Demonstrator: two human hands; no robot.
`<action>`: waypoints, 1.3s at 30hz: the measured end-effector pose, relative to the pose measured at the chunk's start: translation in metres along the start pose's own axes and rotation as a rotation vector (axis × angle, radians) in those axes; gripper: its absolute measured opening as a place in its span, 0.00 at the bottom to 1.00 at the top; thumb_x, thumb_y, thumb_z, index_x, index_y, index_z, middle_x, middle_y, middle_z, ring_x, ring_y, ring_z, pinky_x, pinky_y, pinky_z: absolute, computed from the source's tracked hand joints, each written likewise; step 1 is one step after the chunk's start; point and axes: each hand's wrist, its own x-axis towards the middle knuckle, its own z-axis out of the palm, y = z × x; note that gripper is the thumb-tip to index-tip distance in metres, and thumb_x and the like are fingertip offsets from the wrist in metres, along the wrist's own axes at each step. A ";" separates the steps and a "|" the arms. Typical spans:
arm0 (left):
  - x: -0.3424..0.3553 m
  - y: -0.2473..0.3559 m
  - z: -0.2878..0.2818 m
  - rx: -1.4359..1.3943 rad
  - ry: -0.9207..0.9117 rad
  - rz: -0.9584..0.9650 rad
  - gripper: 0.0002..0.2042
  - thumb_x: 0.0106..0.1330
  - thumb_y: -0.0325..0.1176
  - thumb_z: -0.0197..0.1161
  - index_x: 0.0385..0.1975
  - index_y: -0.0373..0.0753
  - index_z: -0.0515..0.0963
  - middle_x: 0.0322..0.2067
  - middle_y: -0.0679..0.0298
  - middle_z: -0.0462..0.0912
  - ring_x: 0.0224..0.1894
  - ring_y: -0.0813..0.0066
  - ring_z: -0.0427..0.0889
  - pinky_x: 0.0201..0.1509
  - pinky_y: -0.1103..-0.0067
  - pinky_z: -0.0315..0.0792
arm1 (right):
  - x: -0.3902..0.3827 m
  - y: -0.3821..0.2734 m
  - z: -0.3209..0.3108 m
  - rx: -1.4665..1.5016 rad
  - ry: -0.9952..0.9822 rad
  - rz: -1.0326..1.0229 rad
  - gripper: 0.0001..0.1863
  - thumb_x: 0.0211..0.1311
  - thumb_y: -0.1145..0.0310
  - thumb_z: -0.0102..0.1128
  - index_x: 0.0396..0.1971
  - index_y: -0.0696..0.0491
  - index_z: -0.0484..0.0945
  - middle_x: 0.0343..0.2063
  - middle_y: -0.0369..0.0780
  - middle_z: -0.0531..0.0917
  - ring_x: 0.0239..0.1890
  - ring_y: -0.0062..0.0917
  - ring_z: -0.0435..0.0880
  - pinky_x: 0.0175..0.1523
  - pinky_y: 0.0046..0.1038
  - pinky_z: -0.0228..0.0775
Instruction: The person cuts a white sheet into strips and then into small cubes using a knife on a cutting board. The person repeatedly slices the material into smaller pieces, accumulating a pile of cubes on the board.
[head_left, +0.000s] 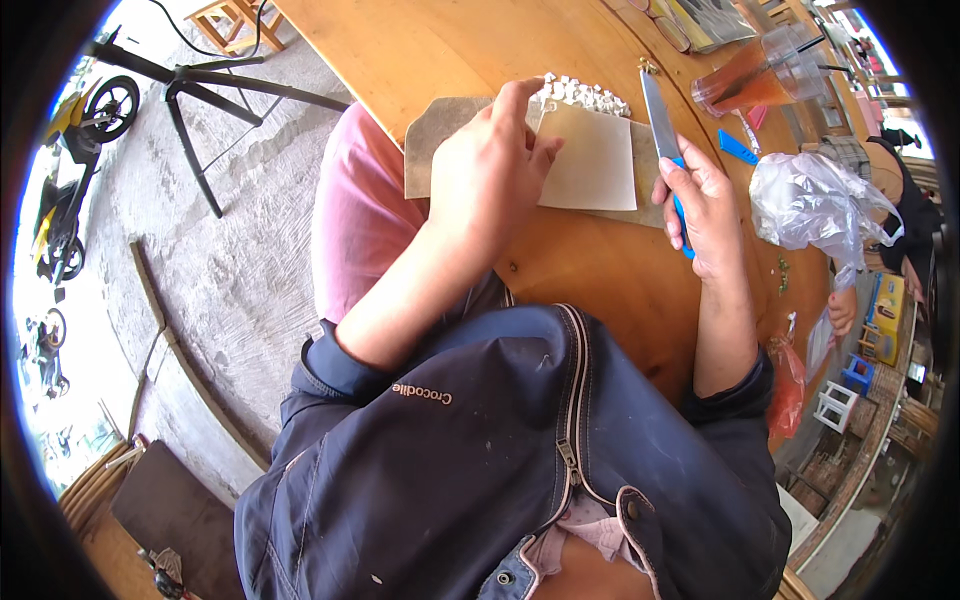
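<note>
My left hand [487,175] is over a grey-brown mat [425,150], index finger reaching to a row of small white chopped pieces [590,97] and thumb held apart; its other fingers are partly hidden. Beside it lies a pale square sheet [590,170], just below the pieces. My right hand [698,205] grips a knife [658,115] by its blue handle, blade pointing away from me, to the right of the sheet.
The wooden table [420,50] holds cups of amber drink [730,80], glasses [668,25], a blue tool [737,145] and a plastic bag [800,200]. Another person's hand [841,310] shows at right. A black metal stand [185,85] is on the floor at left.
</note>
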 end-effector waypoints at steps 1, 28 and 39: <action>-0.002 0.000 0.003 0.084 0.075 0.059 0.24 0.63 0.37 0.72 0.60 0.42 0.77 0.33 0.61 0.85 0.35 0.63 0.84 0.42 0.69 0.78 | -0.003 -0.003 0.001 0.013 0.003 -0.008 0.26 0.76 0.65 0.55 0.70 0.54 0.69 0.26 0.34 0.77 0.12 0.08 0.66 0.15 0.14 0.57; 0.018 0.004 -0.116 -1.287 -0.338 0.443 0.11 0.65 0.37 0.66 0.33 0.34 0.80 0.31 0.65 0.80 0.37 0.76 0.79 0.46 0.76 0.71 | -0.070 -0.029 0.027 0.063 0.227 0.042 0.28 0.75 0.73 0.50 0.74 0.57 0.64 0.29 0.36 0.79 0.15 0.11 0.68 0.18 0.16 0.59; 0.017 -0.003 -0.123 -1.263 -0.372 0.426 0.08 0.64 0.34 0.65 0.31 0.34 0.80 0.30 0.64 0.80 0.35 0.74 0.80 0.43 0.76 0.72 | -0.073 -0.032 0.036 0.047 0.276 0.055 0.28 0.76 0.73 0.50 0.74 0.57 0.64 0.29 0.36 0.79 0.15 0.11 0.69 0.18 0.16 0.60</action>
